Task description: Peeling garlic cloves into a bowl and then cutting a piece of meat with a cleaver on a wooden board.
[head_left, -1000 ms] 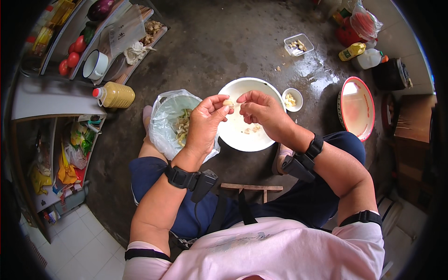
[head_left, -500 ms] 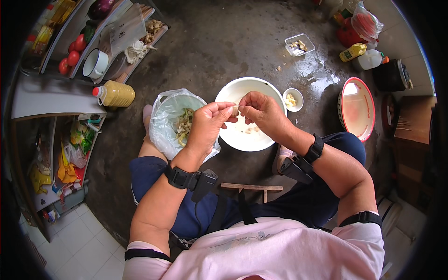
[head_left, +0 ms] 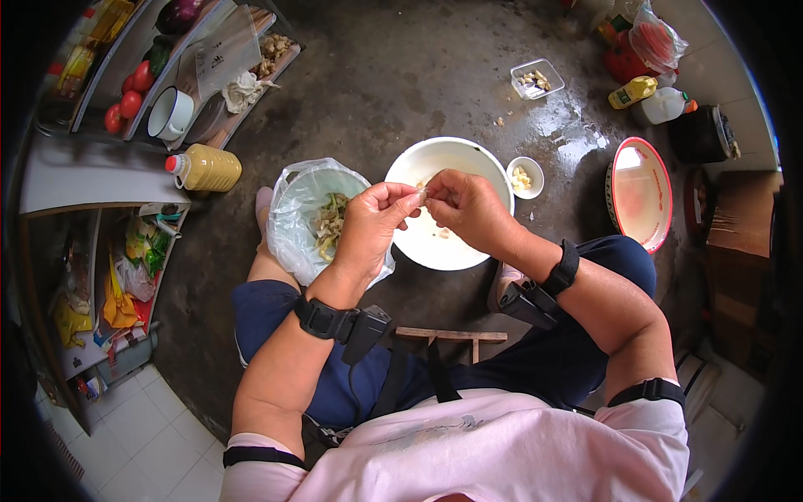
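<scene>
We hold what looks like a garlic clove (head_left: pixel 421 190), mostly covered by our fingertips, over the white basin (head_left: pixel 456 256). Our left hand (head_left: pixel 374 219) pinches it between thumb and forefinger; our right hand (head_left: pixel 478 213) has its fingers bunched at the same spot, but we cannot tell whether they grip it or merely press. We judge peeling to be the step in hand, since bare, pale cloves (head_left: pixel 520 178) sit in the small white bowl (head_left: pixel 536 185) beside the basin. The next move probably calls for a steady left pinch and a light right-hand pull.
</scene>
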Tool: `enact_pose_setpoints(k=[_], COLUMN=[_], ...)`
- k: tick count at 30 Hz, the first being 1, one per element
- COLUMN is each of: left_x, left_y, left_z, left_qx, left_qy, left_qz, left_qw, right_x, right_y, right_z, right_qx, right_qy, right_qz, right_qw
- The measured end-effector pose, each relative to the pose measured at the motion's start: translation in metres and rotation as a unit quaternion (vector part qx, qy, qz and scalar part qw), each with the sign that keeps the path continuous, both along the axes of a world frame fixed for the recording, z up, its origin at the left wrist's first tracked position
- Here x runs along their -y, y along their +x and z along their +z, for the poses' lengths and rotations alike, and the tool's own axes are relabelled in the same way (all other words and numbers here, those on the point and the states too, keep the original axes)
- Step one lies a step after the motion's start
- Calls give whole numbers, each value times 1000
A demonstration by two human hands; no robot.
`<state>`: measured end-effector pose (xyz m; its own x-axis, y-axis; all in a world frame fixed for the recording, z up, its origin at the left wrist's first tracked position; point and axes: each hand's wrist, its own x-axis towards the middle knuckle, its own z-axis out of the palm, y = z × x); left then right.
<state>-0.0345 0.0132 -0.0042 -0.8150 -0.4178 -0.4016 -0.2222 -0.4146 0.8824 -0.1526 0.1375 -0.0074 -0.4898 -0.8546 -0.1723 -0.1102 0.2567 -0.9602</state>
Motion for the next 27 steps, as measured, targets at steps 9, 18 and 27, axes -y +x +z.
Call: enact_pose_setpoints(k=[9,18,27], left_x=[1,1,2], left_y=[1,2,2], left_z=[1,0,1], left_qx=[-1,10,9], left_qy=[2,39,51], left_qz=[2,-1,5], left_qw=[1000,999,999], right_x=[0,1,-2], right_y=[0,-2,0], right_z=[5,13,6], right_qx=[4,-140,-175], right_qy=[-2,19,-35], right_qz=[6,26,25], right_qw=[1000,990,984])
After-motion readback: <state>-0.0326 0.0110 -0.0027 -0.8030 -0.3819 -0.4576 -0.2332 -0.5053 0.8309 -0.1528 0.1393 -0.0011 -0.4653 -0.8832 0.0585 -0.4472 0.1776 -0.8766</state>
